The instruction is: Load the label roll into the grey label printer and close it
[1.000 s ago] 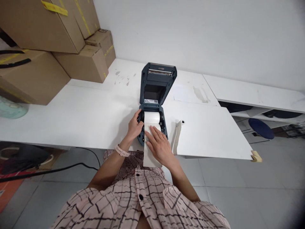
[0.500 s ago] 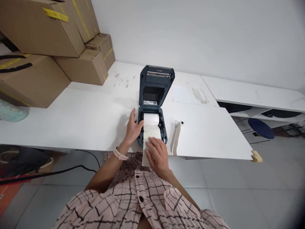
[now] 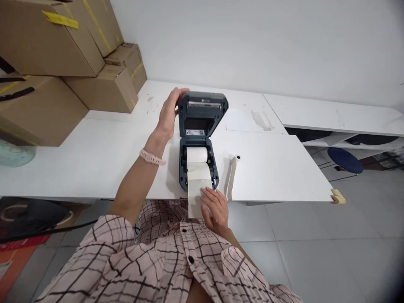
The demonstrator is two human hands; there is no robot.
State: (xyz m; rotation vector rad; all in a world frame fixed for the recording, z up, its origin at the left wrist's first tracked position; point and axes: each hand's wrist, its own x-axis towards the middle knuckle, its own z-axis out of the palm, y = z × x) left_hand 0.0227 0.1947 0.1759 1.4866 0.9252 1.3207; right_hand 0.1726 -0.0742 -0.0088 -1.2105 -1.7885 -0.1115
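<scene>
Head view: both hands at an open printer (image 3: 215, 169), near the front edge of the white surface (image 3: 277, 172).
Left hand (image 3: 167, 114): partly curled round the upper left corner of the raised lid (image 3: 200, 112).
Right hand (image 3: 217, 207): loosely spread, fingertips resting on the paper strip (image 3: 197, 188); cannot tell whether it pinches the strip's side.
Strip: left of the right hand, reaching beyond the front edge.
Printer bay: white roll (image 3: 197, 154) inside, ahead of the right hand.
Room: surface stretches rightward from the right hand, past a paper curl (image 3: 231, 179); beyond the left hand, leftward, stacked boxes (image 3: 104, 88).
</scene>
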